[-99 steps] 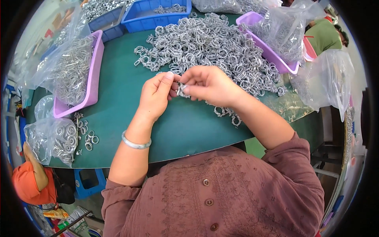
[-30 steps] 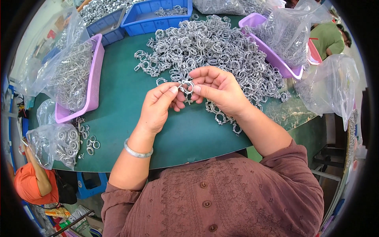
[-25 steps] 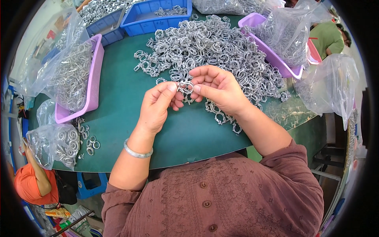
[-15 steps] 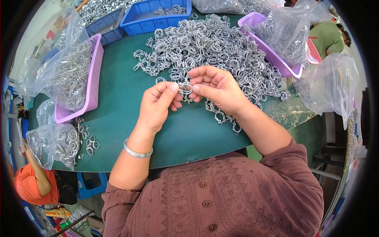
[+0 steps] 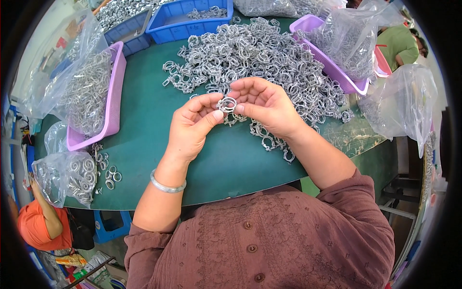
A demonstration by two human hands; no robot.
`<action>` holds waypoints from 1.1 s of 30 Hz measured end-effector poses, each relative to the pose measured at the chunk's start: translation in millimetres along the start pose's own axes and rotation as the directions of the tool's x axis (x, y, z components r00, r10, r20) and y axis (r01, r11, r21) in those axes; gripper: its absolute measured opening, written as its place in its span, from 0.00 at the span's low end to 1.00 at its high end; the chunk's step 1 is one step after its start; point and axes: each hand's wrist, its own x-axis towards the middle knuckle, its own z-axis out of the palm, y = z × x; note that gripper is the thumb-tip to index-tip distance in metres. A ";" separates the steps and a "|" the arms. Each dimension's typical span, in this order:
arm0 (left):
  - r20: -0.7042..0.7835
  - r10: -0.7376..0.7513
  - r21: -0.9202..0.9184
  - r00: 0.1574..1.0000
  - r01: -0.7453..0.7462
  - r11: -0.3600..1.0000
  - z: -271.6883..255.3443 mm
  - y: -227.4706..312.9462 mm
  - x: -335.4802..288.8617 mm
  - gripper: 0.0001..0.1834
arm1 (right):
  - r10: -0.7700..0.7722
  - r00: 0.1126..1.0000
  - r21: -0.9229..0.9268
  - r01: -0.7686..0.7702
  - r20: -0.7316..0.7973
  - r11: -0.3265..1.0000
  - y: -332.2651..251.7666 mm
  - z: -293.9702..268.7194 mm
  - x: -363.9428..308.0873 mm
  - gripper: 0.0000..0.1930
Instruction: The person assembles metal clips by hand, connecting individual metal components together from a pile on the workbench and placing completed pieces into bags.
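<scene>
Left hand [image 5: 192, 126] and right hand [image 5: 266, 104] pinch a metal clamp ring [image 5: 226, 104] above the green table [image 5: 144, 111].

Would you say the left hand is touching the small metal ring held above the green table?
Touching. The head view shows the left hand pinching the metal ring with its thumb tip, while the right hand grips it too.

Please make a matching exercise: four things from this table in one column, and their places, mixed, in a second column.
1. small silver metal ring clamp
2. purple plastic tray
3. blue plastic bin
4. silver bangle

a. left wrist
b. far edge of the green table
c. between the left hand and right hand
d. left side of the table

Pairs: 1-c, 2-d, 3-b, 4-a
</scene>
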 end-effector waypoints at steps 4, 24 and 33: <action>-0.001 0.016 -0.019 1.000 -0.016 1.000 1.0 -0.1 1.5 0.18 | -0.020 1.000 0.003 0.020 0.009 1.000 0.5 -0.6 1.2 0.18; 0.028 0.025 0.060 0.999 -0.027 0.998 -1.9 -4.2 1.0 0.16 | -0.085 0.996 -0.022 0.086 0.032 0.996 0.4 0.6 0.5 0.19; 0.005 -0.096 -0.002 0.995 0.096 0.995 -3.6 -3.2 1.2 0.15 | -0.073 0.997 -0.057 0.074 0.016 0.996 1.9 -1.0 1.1 0.18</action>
